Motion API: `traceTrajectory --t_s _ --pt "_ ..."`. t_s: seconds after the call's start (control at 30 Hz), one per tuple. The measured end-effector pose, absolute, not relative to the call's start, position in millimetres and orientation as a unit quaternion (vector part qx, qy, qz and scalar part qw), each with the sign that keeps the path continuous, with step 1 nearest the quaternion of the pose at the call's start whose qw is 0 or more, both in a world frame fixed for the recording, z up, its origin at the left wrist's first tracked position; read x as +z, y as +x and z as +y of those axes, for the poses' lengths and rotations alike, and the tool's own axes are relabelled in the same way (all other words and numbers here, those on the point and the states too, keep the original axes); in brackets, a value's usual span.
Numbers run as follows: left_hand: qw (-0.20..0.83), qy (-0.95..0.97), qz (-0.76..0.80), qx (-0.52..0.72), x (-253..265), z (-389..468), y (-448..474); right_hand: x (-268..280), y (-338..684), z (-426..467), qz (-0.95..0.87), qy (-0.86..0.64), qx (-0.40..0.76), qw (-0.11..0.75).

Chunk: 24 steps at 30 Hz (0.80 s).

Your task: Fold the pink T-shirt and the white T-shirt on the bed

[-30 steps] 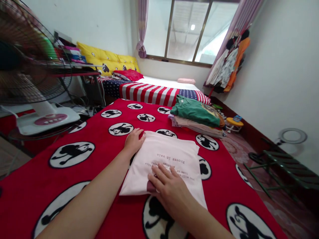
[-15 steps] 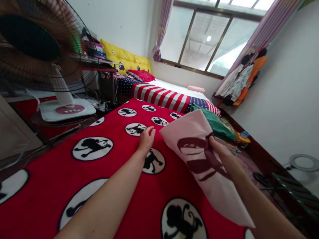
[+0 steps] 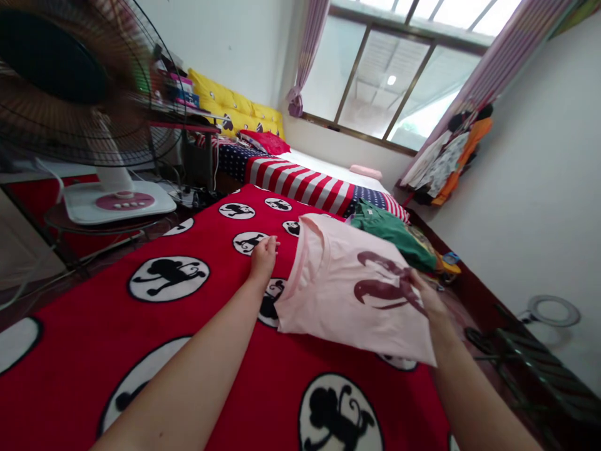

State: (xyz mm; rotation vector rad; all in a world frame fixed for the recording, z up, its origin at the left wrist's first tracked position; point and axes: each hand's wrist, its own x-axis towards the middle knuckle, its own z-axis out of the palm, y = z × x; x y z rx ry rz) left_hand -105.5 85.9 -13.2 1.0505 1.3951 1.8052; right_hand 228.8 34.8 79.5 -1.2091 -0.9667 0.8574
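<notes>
Head view: the right hand (image 3: 426, 294) is closed on the right edge of a folded pink shirt (image 3: 328, 288), held over a red blanket (image 3: 84, 351); the left hand (image 3: 264, 255), fingers curled, is near the shirt's collar, its full closure indeterminable; green clothing (image 3: 392, 235) lies beyond.

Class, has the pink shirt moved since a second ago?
Yes: the pink shirt has moved toward the green garment, and the two now meet in view.

Window (image 3: 366, 88) bright w/ daylight, fan blades (image 3: 124, 88) blurred.
</notes>
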Motion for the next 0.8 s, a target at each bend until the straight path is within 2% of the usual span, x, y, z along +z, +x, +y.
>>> traceTrajectory --t_s 0.13,0.27,0.33,0.43,0.53,0.67,0.8 --pt "0.299 0.428 0.537 0.663 -17.8 90.6 -104.7 20.9 256.8 -0.2 -0.296 -0.578 0.338 0.682" --pt "0.276 0.468 0.550 0.634 -18.8 87.5 -102.8 -3.1 276.1 -20.4 -0.262 -0.561 0.300 0.726" --pt "0.265 0.486 0.555 0.621 -15.1 81.7 -100.5 -3.8 277.1 -24.4 -0.324 -0.579 0.272 0.697" --pt "0.243 0.517 0.570 0.590 -7.6 71.6 -96.3 2.2 268.0 -29.2 -0.464 -0.626 0.137 0.612" --pt "0.222 0.541 0.594 0.552 -3.4 65.3 -91.1 8.6 252.9 -35.0 -0.590 -0.601 0.036 0.538" --pt "0.228 0.540 0.602 0.543 -4.3 64.2 -83.6 10.4 239.3 -39.1 -0.668 -0.557 0.041 0.491" --pt "0.302 0.526 0.552 0.573 -3.7 62.6 -82.2 7.6 239.2 -38.4 -0.686 -0.560 0.040 0.462"
